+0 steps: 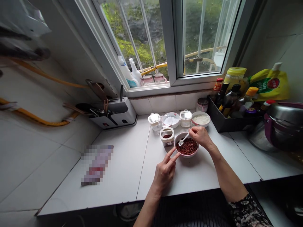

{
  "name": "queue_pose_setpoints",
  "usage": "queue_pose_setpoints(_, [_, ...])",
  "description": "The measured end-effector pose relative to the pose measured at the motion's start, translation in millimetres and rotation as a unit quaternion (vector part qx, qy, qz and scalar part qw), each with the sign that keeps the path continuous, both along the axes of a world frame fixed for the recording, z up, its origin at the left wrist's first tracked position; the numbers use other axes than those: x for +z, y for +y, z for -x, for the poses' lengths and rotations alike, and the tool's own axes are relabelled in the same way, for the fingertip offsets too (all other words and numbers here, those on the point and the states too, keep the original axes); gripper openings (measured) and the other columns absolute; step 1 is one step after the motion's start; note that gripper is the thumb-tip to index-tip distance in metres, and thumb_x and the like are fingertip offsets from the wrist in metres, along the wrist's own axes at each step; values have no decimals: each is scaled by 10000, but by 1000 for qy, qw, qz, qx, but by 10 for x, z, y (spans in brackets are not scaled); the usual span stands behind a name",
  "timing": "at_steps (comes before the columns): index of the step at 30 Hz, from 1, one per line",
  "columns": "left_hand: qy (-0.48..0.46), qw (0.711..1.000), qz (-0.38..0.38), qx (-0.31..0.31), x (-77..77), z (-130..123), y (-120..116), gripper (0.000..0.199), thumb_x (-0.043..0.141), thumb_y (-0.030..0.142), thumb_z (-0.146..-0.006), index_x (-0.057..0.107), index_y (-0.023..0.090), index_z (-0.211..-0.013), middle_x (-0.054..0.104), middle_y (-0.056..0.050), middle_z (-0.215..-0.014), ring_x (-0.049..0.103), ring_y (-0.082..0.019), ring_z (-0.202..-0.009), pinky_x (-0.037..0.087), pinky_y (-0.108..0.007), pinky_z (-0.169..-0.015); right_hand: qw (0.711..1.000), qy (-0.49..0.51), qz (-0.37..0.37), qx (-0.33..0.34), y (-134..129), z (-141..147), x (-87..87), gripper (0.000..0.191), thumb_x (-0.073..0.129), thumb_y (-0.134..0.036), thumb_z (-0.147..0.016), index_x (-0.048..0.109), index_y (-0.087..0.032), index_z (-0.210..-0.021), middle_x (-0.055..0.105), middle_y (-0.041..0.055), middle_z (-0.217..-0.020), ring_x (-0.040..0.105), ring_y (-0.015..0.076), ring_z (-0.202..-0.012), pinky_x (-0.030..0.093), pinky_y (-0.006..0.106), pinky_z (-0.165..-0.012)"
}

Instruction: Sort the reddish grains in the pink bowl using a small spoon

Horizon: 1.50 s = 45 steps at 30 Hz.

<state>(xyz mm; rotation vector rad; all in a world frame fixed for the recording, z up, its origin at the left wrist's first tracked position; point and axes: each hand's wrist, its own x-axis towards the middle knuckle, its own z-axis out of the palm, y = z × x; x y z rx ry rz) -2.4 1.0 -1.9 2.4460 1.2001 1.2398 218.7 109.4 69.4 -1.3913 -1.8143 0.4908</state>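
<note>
Bowls: 3. Front bowl (187, 155) ctr of counter (123, 160), w/ dk red granules (189, 148); 2 rear bowls (204, 124), pale contents.
Small jars: 3 near bowls; front jar (167, 143) lid up, sim. granules.
Spoon (185, 138): 1, white, over front bowl.
R hand (201, 137): thumb + fingers pinching spoon handle.
L hand (165, 171): 2 fingers out, slightly apart, tips at front bowl's near-L rim; others curled.
Unclear: scoop touching granules? can't tell. Pixelated item (98, 165), counter L. Pot (290, 116) cut off, R edge.

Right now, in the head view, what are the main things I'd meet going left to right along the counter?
Utensil holder, your left hand, bowl of red bits, your right hand, black box, steel pot.
</note>
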Motion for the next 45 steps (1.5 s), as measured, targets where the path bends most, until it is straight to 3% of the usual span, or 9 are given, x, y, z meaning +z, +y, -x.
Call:
queue_pose_setpoints(7, [-7, 1000, 3, 0, 7, -10, -8, 569, 436, 28, -953, 492, 289, -1455, 563, -133, -1446, 722, -167, -1061, 620, -240, -824, 1000, 21, 17, 11, -20, 4, 39, 425, 463, -426, -847, 351, -229, -487, 423, -18, -435, 410, 120, -480, 293, 261, -518])
queue_pose_setpoints(16, [-3, 1000, 3, 0, -6, 3, -6, 544, 450, 29, -948, 512, 267, -1433, 552, -136, -1459, 721, -165, -1061, 618, -237, -825, 998, -58, -22, 16, -78, 117, 26, 410, 497, -339, -878, 440, -201, -496, 513, 0, -480, 375, 102, -500, 291, 249, -543])
queue_pose_setpoints(26, [1, 1000, -11, 1, 16, 0, -7, 582, 446, 17, -940, 494, 290, -1451, 547, -115, -1468, 709, -166, -1097, 614, -231, -848, 998, -64, -19, -6, -52, 59, 43, 416, 504, -333, -890, 468, -197, -498, 541, 6, -493, 407, 108, -507, 289, 252, -551])
queue_pose_setpoints(30, [-5, 1000, -9, -5, 5, 3, -5, 583, 456, 9, -932, 496, 281, -1447, 544, -130, -1465, 708, -173, -1101, 614, -238, -844, 996, -83, -22, 17, -82, 116, 37, 419, 507, -313, -887, 470, -196, -487, 530, 0, -479, 376, 103, -493, 276, 258, -545])
queue_pose_setpoints(38, [6, 1000, -15, -6, -1, 13, -5, 589, 460, 12, -935, 476, 277, -1461, 550, -150, -1453, 723, -170, -1051, 613, -249, -825, 996, -71, 6, 46, -85, 116, 45, 406, 502, -300, -873, 449, -193, -485, 471, -22, -470, 347, 97, -505, 267, 247, -534])
queue_pose_setpoints(45, [9, 1000, -23, -8, 18, 5, -20, 541, 468, 37, -952, 511, 282, -1433, 543, -155, -1458, 721, -112, -856, 608, -233, -768, 995, -67, 37, 63, -77, 69, 71, 389, 493, -300, -858, 427, -188, -492, 420, -29, -479, 340, 92, -512, 250, 247, -534])
